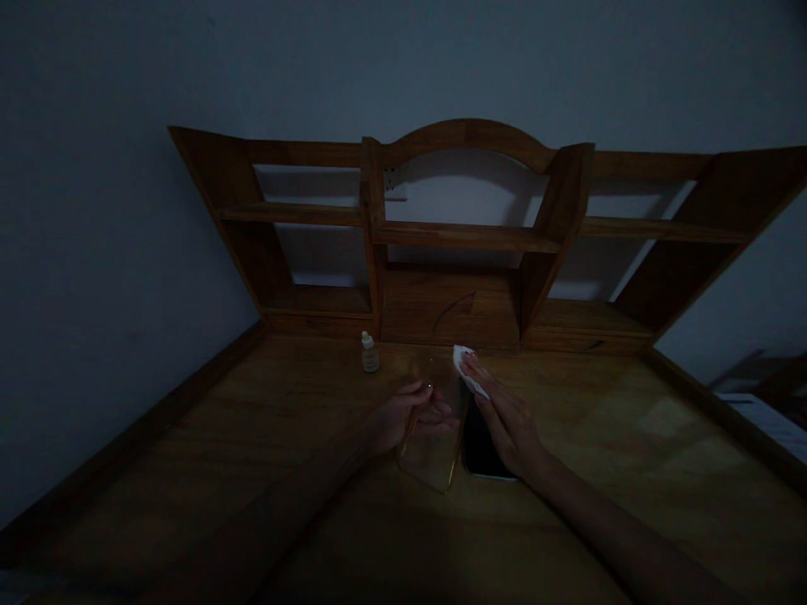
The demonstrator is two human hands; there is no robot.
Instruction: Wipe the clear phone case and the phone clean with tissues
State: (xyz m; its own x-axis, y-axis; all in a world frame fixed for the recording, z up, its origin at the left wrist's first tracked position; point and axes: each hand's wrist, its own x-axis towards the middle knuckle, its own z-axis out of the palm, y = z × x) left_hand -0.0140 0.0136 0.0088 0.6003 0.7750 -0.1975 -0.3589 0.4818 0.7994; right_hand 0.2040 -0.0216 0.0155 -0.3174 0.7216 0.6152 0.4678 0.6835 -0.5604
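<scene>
My left hand (403,416) grips a clear phone case (429,458) with a yellowish edge, thumb on the near side and fingers showing through behind it. In my right hand (508,420) is a folded white tissue (463,361), pressed under the fingers beside the upper right edge of the case. Below that hand a dark phone (482,445) lies on the wooden desk (303,403), partly covered by the hand. The light is dim, so whether the tissue touches the case is hard to make out.
A small dropper bottle (370,353) with a white cap stands behind my left hand. Along the back of the desk runs a wooden shelf unit (466,239). A wall socket (396,186) shows through it. White papers (766,420) lie beyond the right edge.
</scene>
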